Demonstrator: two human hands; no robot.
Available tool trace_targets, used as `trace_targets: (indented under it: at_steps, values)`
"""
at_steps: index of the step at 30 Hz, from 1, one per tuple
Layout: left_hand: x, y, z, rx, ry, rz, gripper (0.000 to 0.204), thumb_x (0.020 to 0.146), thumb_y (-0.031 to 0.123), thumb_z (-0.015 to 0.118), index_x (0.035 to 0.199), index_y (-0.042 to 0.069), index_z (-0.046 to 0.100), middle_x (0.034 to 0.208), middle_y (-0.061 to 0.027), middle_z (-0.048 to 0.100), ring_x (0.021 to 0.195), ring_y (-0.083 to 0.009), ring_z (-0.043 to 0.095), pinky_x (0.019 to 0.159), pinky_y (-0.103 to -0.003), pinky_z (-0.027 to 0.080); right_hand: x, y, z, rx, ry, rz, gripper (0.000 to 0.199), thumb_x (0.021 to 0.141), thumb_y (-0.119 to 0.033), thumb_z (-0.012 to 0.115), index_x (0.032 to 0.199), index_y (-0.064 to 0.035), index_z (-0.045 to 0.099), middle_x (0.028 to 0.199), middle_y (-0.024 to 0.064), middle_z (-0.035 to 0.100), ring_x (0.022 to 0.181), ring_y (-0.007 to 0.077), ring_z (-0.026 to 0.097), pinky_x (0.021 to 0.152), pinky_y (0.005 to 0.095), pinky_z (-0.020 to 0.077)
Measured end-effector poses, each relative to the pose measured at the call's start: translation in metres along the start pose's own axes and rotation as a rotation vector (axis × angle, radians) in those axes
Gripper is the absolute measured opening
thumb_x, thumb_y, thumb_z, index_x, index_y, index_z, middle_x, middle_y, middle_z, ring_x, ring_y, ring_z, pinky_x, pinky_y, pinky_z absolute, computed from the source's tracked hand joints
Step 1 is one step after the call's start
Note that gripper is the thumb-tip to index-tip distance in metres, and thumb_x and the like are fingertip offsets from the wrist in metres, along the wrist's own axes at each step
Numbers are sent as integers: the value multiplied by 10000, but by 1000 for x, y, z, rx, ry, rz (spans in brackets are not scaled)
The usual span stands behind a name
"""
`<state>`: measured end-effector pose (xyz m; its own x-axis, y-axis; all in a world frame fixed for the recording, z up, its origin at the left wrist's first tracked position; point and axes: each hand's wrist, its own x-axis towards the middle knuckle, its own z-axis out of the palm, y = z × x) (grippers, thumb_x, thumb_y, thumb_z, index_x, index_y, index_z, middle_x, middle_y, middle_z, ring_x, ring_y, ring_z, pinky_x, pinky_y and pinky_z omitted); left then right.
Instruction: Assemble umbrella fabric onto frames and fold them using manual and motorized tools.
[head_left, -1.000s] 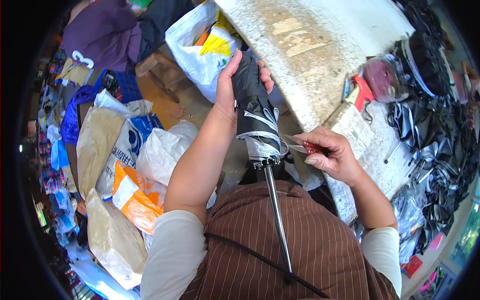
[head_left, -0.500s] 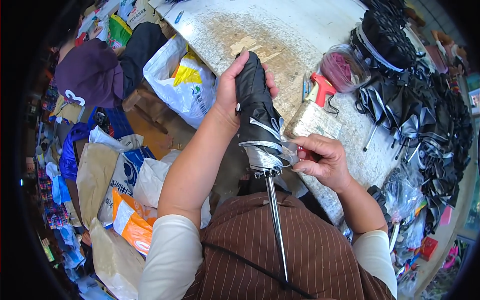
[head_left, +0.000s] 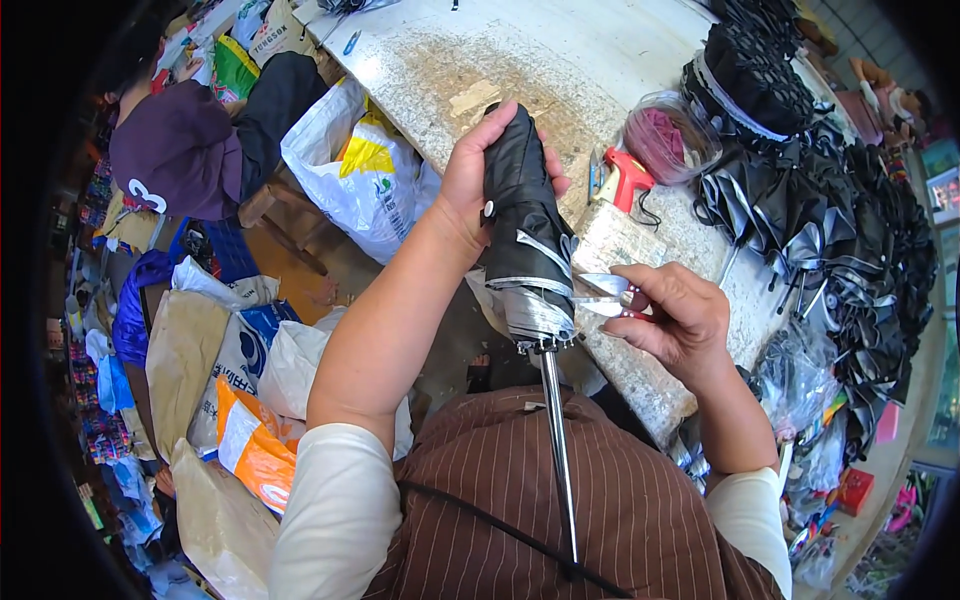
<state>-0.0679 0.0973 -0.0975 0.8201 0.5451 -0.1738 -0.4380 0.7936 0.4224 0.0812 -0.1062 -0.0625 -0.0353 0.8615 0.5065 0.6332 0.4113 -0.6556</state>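
Note:
A folded black umbrella with silver edging is held tilted in front of me, its metal shaft pointing down against my brown striped apron. My left hand wraps round the upper part of the black cloth, thumb near the top. Between the fingers and thumb of my right hand are small red-handled thread snips. Their blades are spread, with the tips beside the silver band at the umbrella's lower end. Whether the tips touch the cloth I cannot tell.
On the worn white table, a red glue gun lies by a pale block and a clear plastic tub. Many black umbrellas heap at right. White sacks and a person in purple are at left.
The snips have moved slightly right, and their blades now show clearly spread. The umbrella has shifted a little to the right with my left hand still round it.

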Motion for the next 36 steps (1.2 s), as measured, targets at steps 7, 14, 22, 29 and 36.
trace_targets:
  at_steps: [7, 14, 22, 29, 36]
  values:
    - [-4, 1, 10, 60, 46, -31, 362, 886, 399, 546, 845, 40, 547, 663, -139, 623, 537, -253, 629, 534, -352, 563, 6, -12, 1, -262, 71, -170, 381, 685, -199, 800, 1020, -55, 690, 678, 5, 592, 499, 110, 473, 470, 229, 396]
    - [-4, 0, 11, 94, 69, -41, 352, 882, 385, 558, 851, 34, 540, 667, -139, 622, 543, -254, 631, 538, -357, 565, 11, -18, 1, -344, 84, -296, 358, 695, -189, 792, 1012, -56, 693, 681, 10, 598, 503, 111, 485, 468, 233, 397]
    - [-14, 12, 0, 147, 95, 30, 354, 871, 373, 576, 877, 22, 533, 685, -145, 619, 561, -254, 633, 549, -362, 569, 20, 31, -13, -450, 201, 266, 316, 792, -230, 727, 1002, 3, 687, 655, 67, 595, 524, 162, 479, 518, 260, 396]
    - [-22, 68, 68, 546, 133, 527, 330, 882, 331, 576, 915, 4, 549, 683, -131, 622, 577, -240, 631, 577, -299, 531, -41, 185, -39, -454, 258, 786, 459, 853, -348, 647, 1119, 25, 619, 866, 159, 622, 728, 253, 563, 687, 310, 458]
    - [-18, 29, 83, 1227, -11, 1078, 278, 806, 177, 695, 1018, 72, 549, 784, -81, 625, 673, -180, 617, 624, -266, 513, -85, 205, -22, -750, 181, 627, 579, 872, -438, 575, 1256, -9, 517, 1201, 239, 508, 1041, 360, 516, 896, 397, 426]
